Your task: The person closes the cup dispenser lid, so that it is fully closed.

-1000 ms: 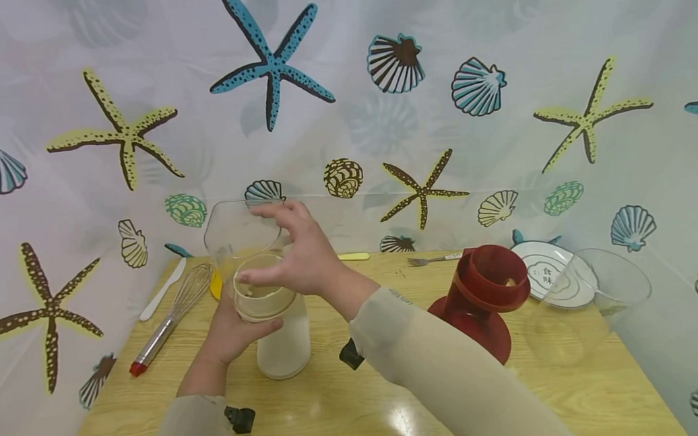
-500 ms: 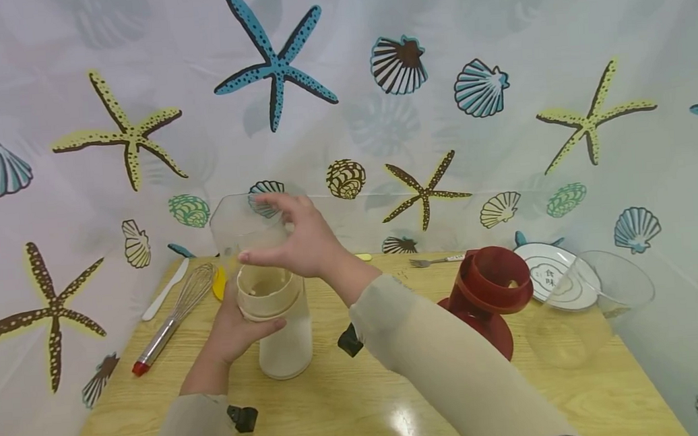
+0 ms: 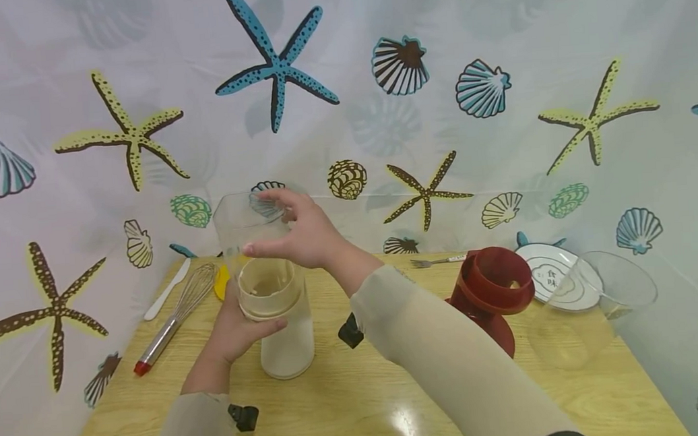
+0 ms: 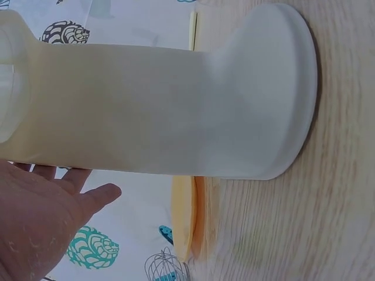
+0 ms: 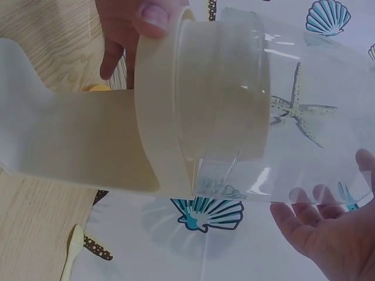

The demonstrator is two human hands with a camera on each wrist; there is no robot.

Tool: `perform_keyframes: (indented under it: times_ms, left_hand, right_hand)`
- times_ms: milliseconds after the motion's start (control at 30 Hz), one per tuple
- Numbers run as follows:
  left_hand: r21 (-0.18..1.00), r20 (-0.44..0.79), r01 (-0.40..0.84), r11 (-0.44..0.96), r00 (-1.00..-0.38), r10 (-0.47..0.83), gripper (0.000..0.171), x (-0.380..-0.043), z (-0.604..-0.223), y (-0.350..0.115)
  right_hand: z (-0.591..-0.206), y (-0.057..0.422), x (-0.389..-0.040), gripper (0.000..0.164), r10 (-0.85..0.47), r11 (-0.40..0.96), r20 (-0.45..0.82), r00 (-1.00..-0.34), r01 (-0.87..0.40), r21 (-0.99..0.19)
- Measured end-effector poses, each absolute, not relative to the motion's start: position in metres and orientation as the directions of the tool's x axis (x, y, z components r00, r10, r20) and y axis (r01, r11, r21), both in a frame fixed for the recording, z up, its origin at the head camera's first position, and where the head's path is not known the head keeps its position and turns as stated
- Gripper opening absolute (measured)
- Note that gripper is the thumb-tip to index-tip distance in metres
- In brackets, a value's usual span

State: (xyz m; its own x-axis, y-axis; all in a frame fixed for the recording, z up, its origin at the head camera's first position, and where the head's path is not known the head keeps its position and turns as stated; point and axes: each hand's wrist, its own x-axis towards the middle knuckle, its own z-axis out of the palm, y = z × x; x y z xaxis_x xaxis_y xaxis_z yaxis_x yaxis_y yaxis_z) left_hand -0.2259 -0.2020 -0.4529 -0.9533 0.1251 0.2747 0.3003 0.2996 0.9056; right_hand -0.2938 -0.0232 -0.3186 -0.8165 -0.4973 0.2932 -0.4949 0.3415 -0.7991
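Observation:
A cream-white stand [image 3: 287, 350] with a ring-shaped collar stands upright on the table, left of the middle. My left hand [image 3: 235, 330] grips the collar from the left, its thumb [image 5: 155, 16] on the edge in the right wrist view. The left wrist view shows the stand's smooth column [image 4: 129, 105] and wide foot. Above, a clear plastic container [image 3: 246, 218] has its lower end around the collar's neck. My right hand [image 3: 304, 238] holds this container from the right, thumb and fingers spread round its wall, fingertips partly seen through the clear plastic [image 5: 328, 170].
On the right are a similar red stand [image 3: 492, 282], another clear container [image 3: 566, 331] and a white plate [image 3: 537, 265] with dark characters. A fork [image 3: 437, 261] lies behind. At left are a whisk [image 3: 174, 321], a white knife [image 3: 167, 289] and a yellow object [image 3: 222, 281].
My right hand has moved slightly up and right, with the clear container rising a little and more of the collar showing. The left hand keeps its hold on the stand.

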Motion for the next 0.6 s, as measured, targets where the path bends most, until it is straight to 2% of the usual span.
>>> perform_keyframes:
  times_ms: [367, 500, 600]
  left_hand:
    - [0.918, 0.246, 0.262, 0.297, -0.965, 0.091, 0.115, -0.238, -0.476, -0.207]
    - [0.915, 0.266, 0.286, 0.285, -0.958, 0.106, 0.119, -0.239, -0.476, -0.207]
    - [0.908, 0.291, 0.315, 0.278, -0.949, 0.122, 0.123, -0.24, -0.475, -0.208]
  right_hand:
    - [-0.316, -0.021, -0.298, 0.076, -0.519, 0.348, 0.273, -0.81, -0.491, -0.799]
    - [-0.316, -0.019, -0.299, 0.073, -0.505, 0.326, 0.253, -0.825, -0.454, -0.829]
    - [-0.316, -0.019, -0.3, 0.076, -0.524, 0.321, 0.279, -0.805, -0.49, -0.811]
